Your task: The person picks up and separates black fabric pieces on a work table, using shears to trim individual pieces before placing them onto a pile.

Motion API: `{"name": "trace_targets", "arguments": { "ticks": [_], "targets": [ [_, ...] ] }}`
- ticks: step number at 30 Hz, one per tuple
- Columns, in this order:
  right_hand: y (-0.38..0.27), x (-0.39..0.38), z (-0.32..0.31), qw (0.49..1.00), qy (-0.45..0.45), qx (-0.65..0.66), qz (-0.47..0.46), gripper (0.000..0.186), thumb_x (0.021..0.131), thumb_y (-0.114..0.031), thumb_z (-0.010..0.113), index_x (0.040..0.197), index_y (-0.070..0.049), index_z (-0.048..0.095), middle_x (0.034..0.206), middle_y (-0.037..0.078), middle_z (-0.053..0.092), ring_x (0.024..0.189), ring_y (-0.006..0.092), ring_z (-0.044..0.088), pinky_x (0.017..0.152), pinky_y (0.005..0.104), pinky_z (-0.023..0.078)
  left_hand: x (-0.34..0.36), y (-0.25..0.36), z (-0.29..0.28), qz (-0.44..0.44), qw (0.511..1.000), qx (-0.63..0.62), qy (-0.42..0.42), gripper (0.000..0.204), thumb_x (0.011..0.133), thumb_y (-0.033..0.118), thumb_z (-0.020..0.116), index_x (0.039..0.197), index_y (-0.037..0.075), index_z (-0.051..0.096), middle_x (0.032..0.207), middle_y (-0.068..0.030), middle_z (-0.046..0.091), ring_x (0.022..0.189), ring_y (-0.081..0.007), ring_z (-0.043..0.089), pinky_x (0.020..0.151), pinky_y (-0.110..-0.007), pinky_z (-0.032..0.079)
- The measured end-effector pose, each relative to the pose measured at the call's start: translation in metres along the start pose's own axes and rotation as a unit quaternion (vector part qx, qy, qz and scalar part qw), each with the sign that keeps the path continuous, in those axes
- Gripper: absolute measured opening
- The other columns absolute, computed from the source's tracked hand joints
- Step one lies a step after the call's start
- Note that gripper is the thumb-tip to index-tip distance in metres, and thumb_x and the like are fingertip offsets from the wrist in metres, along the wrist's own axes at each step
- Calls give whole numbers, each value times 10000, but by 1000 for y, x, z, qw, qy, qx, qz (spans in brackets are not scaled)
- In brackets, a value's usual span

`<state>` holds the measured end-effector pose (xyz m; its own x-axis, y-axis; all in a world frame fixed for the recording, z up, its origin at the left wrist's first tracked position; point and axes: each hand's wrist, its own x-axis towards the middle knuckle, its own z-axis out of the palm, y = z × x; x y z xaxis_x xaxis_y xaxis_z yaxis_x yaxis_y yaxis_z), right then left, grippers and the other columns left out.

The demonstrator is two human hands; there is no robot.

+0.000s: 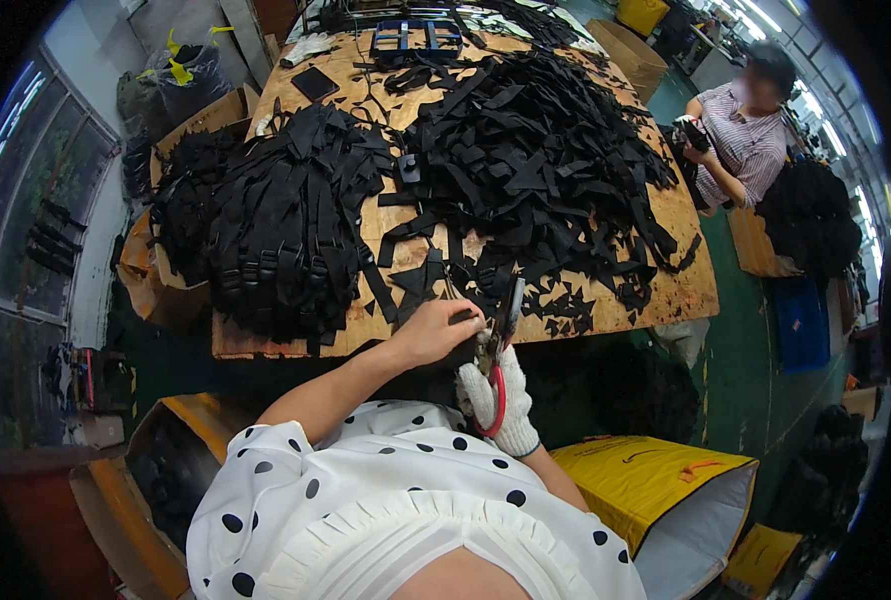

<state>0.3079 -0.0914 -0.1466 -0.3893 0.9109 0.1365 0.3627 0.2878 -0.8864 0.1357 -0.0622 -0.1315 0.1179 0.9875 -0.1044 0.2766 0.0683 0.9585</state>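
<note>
My left hand, bare, is closed at the table's front edge, pinching dark material that is mostly hidden by the fingers. Just to its right, my right hand, in a white knit glove, grips red-handled scissors whose metal blades point up toward the table. Beyond both hands lie loose black strap pieces and small scraps. A large heap of cut black straps covers the right part of the wooden table; black straps with buckles are piled on the left.
A phone, spare glove and blue tray sit farther back. Cardboard boxes stand at left, a yellow bag at lower right. A co-worker stands beside the table's right side, near a blue bin.
</note>
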Motion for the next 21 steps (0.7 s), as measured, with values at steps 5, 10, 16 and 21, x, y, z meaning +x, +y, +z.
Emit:
{"name": "trace_targets", "arguments": {
  "ticks": [5,10,16,21],
  "targets": [
    [4,3,-3,984,21,141,104,375,833,-157,591,1173,-40,483,882,68,596,737,149,578,666,287,476,-13,21,-68,86,959,-234,134,186,938,204,496,875,40,555,804,-70,610,788,-154,586,759,-293,471],
    [18,-2,-8,967,29,199,154,385,845,-165,587,1193,-48,471,813,34,579,651,107,559,583,265,468,-50,52,-133,212,815,-478,251,209,953,247,460,967,50,530,656,-1,387,529,-100,366,509,-244,328],
    [39,-6,-2,984,6,109,141,434,846,-254,593,1201,-41,465,879,103,600,762,219,596,684,330,482,-52,74,-131,283,794,7,537,116,862,53,570,971,44,608,685,7,502,560,-55,401,553,-202,366],
    [33,-6,-3,987,-14,87,136,443,838,-271,598,1193,-39,468,961,140,602,875,286,595,766,362,470,10,20,-79,-62,896,389,206,233,815,287,603,883,72,665,833,-170,654,771,-359,632,671,-426,502]
  ]
}}
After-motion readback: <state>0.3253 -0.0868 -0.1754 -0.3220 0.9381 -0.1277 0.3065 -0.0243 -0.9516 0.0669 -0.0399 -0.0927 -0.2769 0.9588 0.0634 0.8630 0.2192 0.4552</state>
